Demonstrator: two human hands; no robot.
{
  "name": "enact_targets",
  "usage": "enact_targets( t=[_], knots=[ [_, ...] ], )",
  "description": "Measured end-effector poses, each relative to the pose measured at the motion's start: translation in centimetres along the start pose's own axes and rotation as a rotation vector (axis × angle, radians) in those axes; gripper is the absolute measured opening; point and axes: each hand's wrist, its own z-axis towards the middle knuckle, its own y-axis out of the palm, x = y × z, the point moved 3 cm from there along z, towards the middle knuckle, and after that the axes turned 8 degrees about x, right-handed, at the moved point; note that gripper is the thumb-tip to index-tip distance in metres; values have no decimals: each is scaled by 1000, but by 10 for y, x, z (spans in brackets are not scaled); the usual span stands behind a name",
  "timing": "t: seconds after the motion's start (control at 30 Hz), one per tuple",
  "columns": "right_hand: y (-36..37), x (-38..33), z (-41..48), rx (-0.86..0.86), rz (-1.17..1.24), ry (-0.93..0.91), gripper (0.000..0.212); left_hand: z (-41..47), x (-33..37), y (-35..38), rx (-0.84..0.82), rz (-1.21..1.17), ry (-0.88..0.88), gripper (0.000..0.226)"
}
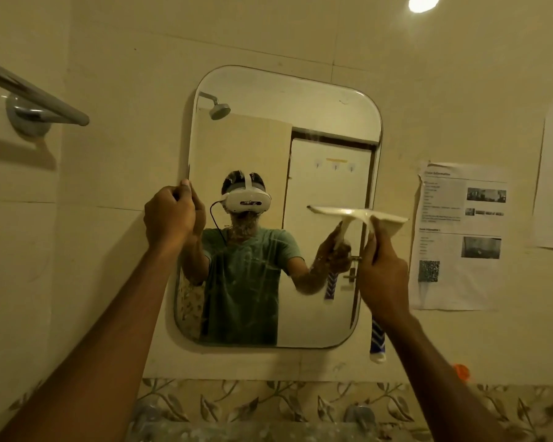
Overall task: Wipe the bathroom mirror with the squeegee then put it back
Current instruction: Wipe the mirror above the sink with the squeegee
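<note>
The bathroom mirror [300, 100], a rounded rectangle, hangs on the cream tiled wall straight ahead, with faint streaks across its lower half. My left hand [170, 215] grips the mirror's left edge at about mid height. My right hand [382, 272] is closed around the squeegee [358, 215], whose white blade lies roughly level against the glass on the mirror's right side. The squeegee's blue-and-white handle end sticks out below my right wrist. A person wearing a headset is reflected in the glass.
A chrome towel bar [35, 90] juts out at the upper left. Printed paper sheets [457, 237] are stuck to the wall right of the mirror. A leaf-patterned tile band [268, 400] and two taps [359, 416] lie below. A small orange object [460, 371] sits beside my right forearm.
</note>
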Motion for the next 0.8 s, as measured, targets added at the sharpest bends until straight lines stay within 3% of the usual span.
enact_targets(
  t=[0.2, 0.5, 0.8],
  knots=[
    [-2, 11, -60, -80, -49, 94, 47, -2, 3, -3, -5, -8, -26, 39],
    [-6, -13, 0, -62, 6, 68, 40, -4, 0, -9, -45, -44, -10, 43],
    [-4, 29, -107, -114, -66, 138, 54, -12, -5, -16, -73, -115, -68, 34]
  ],
)
